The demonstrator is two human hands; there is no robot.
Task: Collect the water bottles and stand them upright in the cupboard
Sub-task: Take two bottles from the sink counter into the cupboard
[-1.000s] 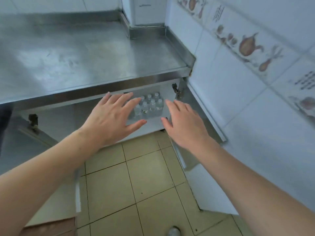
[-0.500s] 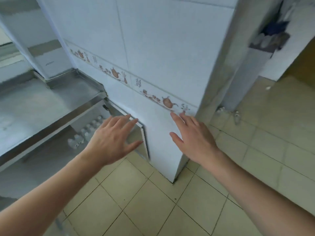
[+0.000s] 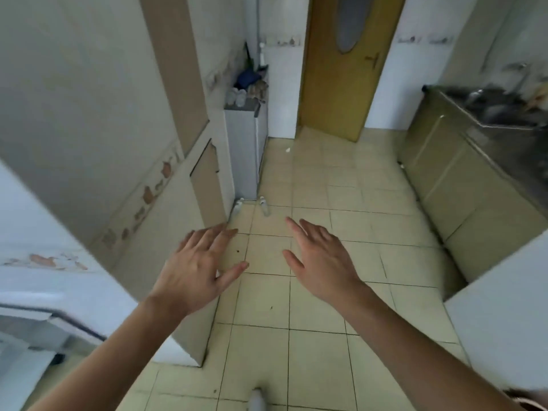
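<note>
Both hands reach forward, palms down, over the pale yellow tiled floor point(image 3: 311, 292). The left hand point(image 3: 195, 271) has its fingers spread and straight, holding nothing; the right hand point(image 3: 321, 262) is likewise flat and empty. Two small clear plastic water bottles point(image 3: 264, 205) lie on the floor at 12 o'clock, well beyond the fingertips, beside the foot of a narrow grey cabinet point(image 3: 246, 149). A yellow wooden door point(image 3: 341, 63) stands at 1 o'clock.
</note>
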